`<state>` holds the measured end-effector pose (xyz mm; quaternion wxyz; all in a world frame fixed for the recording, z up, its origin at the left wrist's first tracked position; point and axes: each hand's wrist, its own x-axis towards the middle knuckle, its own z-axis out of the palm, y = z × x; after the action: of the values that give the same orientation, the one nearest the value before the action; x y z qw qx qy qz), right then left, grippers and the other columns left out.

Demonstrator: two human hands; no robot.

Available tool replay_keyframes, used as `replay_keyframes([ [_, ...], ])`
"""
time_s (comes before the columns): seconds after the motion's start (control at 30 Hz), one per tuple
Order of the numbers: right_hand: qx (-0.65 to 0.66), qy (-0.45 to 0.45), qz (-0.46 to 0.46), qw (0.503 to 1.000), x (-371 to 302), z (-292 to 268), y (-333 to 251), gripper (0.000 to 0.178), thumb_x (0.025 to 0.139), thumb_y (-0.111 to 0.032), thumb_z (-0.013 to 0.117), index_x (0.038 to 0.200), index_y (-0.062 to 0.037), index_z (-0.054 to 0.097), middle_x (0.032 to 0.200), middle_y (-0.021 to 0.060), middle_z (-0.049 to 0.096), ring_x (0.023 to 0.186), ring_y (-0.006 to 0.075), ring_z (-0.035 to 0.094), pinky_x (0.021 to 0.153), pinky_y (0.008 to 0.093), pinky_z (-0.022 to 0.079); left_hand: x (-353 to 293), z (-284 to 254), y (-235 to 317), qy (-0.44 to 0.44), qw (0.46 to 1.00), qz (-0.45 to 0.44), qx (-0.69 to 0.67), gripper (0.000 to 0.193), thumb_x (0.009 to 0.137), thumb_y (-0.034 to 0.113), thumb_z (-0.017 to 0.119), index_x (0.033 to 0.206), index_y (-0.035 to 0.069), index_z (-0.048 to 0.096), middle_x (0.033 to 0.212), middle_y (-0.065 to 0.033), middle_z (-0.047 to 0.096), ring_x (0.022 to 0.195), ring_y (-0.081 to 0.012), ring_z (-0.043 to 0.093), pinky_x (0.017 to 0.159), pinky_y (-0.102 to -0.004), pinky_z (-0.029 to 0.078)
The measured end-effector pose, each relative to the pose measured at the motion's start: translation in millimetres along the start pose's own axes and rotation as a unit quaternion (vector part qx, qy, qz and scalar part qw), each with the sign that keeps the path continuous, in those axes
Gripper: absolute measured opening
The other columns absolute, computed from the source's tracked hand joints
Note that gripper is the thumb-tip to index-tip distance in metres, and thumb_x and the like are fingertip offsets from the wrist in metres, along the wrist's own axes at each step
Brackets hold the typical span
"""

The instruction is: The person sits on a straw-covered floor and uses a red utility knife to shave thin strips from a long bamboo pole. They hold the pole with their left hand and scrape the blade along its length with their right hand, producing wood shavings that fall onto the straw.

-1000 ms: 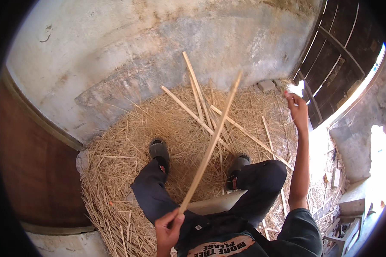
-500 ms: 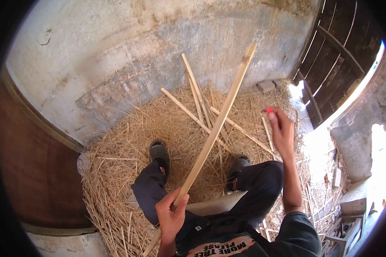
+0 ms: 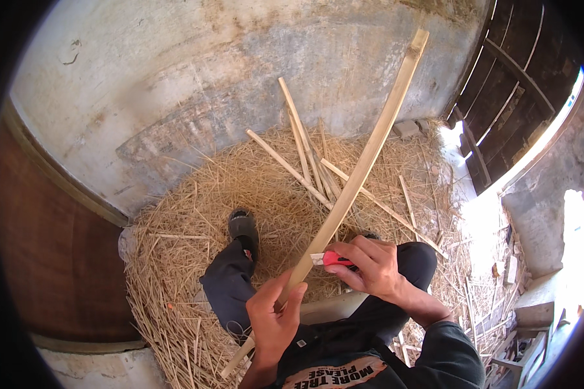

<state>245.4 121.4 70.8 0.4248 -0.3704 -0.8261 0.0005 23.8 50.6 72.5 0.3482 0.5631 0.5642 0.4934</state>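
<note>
My left hand [image 3: 274, 318] is closed round a long, flat bamboo strip [image 3: 370, 155], near its lower end. The strip slants up and to the right, away from me, its far end in front of the wall. In my right hand [image 3: 372, 267] is a red utility knife [image 3: 336, 259], gripped between thumb and fingers. Its short pale blade [image 3: 317, 259] lies at the strip's right edge, just above my left hand. Part of the knife's handle is hidden by my fingers.
Straw and shavings [image 3: 175, 259] cover the floor round my feet. Several bamboo pieces [image 3: 285, 164] lie crossed ahead, some leaning on the stained wall [image 3: 194, 84]. A brown panel [image 3: 58, 240] stands left, a dark slatted wooden door [image 3: 519, 78] right. Bricks [image 3: 406, 129] sit by the wall.
My right hand has come down and left with the knife, bringing the blade to the strip. The strip and my left hand have shifted a little to the right, the strip's far end higher.
</note>
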Motion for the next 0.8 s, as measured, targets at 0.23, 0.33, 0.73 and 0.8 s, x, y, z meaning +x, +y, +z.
replay_keyframes([
  [0.23,-0.024,0.002,-0.007,1.000,0,4,-3,0.035,0.087,-0.034,0.089,0.111,-0.0120,0.078,0.076,-0.0022,0.062,0.057,0.0155,0.063,0.051,0.0316,0.051,4,6,0,0.038,0.996,0.068,0.054,0.029,0.097,0.009,0.083,0.122,-0.005,0.077,0.081,-0.0053,0.066,0.062,-0.0070,0.048,0.053,-0.0264,0.035],
  [0.33,-0.037,0.005,-0.007,0.999,2,2,-4,0.034,0.086,-0.034,0.090,0.110,-0.0122,0.079,0.075,-0.0020,0.061,0.056,0.0157,0.063,0.051,0.0318,0.050,4,6,1,0.036,0.995,0.061,0.067,0.031,0.094,0.007,0.084,0.121,-0.005,0.076,0.081,-0.0128,0.069,0.062,-0.0153,0.058,0.056,-0.0308,0.044],
  [0.73,-0.048,0.022,0.011,0.999,11,-7,9,0.031,0.084,-0.031,0.091,0.106,-0.0123,0.080,0.075,-0.0012,0.062,0.056,0.0175,0.063,0.050,0.0322,0.050,0,4,-2,0.033,0.995,0.073,0.067,0.030,0.094,0.005,0.084,0.120,-0.008,0.076,0.077,-0.0105,0.066,0.060,-0.0124,0.052,0.052,-0.0299,0.039],
  [0.8,-0.051,0.024,0.011,0.998,11,-11,8,0.030,0.084,-0.031,0.091,0.105,-0.0125,0.080,0.075,-0.0015,0.062,0.056,0.0176,0.063,0.050,0.0325,0.051,-2,4,-6,0.032,0.994,0.087,0.061,0.030,0.095,0.007,0.084,0.119,-0.010,0.076,0.080,-0.0063,0.067,0.061,-0.0056,0.047,0.049,-0.0263,0.031],
])
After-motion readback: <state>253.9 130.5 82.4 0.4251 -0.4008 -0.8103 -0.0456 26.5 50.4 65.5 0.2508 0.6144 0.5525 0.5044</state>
